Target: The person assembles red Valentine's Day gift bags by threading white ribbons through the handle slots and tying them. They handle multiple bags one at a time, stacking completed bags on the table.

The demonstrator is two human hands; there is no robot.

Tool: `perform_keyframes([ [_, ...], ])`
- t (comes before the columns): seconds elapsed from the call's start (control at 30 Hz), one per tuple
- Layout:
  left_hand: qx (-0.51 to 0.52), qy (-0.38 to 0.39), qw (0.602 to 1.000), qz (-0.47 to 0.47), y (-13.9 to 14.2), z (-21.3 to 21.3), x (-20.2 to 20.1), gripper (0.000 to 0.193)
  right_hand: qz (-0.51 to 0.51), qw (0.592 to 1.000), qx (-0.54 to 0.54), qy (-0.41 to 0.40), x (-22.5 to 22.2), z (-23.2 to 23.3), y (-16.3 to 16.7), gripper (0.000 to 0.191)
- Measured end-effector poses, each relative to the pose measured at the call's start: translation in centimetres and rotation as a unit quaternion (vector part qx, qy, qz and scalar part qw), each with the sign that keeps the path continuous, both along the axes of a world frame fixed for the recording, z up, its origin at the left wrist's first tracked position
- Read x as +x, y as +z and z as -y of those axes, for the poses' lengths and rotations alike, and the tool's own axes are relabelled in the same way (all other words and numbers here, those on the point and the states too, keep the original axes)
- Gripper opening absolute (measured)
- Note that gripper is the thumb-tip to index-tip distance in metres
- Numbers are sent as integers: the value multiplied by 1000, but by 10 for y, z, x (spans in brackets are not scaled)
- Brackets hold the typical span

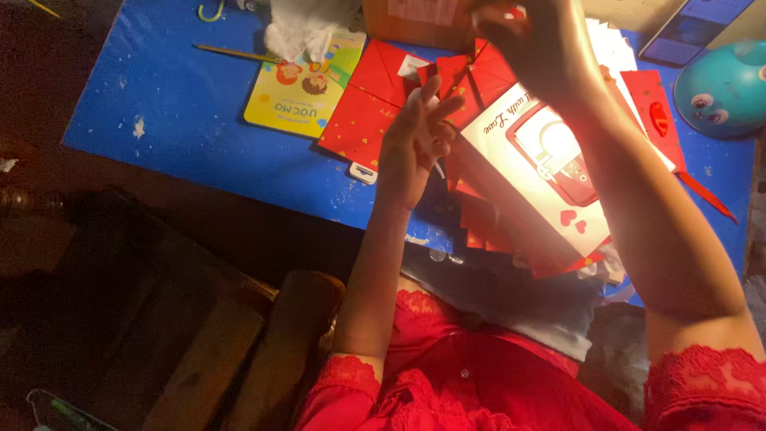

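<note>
Blue tabletop (183,120) is strewn with red envelopes (363,112). Left hand (415,148), fingers spread, steadies a white-and-red gift box (542,183); right hand (527,40) appears pinched on red paper, best kept gripped firmly.

Blue painted table top (183,120): smooth, chipped in white spots | red paper envelopes (363,112): thin, matt | white and red cardboard box (542,172): smooth, a bit shiny | yellow paper booklet (299,96): glossy | round blue plastic ball (722,88): shiny | red lace sleeves (706,379): soft cloth, bumpy | brown wooden bench (239,351): dull
</note>
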State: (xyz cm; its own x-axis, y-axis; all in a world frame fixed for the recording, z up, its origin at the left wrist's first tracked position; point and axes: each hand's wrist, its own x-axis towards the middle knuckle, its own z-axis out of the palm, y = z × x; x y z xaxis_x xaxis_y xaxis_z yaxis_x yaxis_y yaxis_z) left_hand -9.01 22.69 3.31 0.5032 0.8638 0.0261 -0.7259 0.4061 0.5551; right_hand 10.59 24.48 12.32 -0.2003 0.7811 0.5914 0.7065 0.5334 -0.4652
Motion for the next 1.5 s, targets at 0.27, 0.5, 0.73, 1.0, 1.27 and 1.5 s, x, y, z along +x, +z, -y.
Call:
perform_keyframes([
  [0.27,89,90,979,-162,-9,26,16,56,5,982,-188,-34,-4,51,-28,21],
  [0.5,135,77,970,-187,-7,32,7,57,-12,988,-147,-46,-14,59,-38,15],
  [0.73,152,122,969,-154,5,26,12,60,-137,934,-314,100,-9,59,-26,18],
  [1.0,78,149,975,-148,-5,4,40,35,-87,942,-325,-16,-30,23,-11,14],
  [1.27,-9,128,987,-102,22,-8,17,36,118,976,136,-118,-40,-55,24,22],
  [1.5,-28,109,993,-41,31,-28,19,34,255,941,162,-153,-47,-78,40,18],
])
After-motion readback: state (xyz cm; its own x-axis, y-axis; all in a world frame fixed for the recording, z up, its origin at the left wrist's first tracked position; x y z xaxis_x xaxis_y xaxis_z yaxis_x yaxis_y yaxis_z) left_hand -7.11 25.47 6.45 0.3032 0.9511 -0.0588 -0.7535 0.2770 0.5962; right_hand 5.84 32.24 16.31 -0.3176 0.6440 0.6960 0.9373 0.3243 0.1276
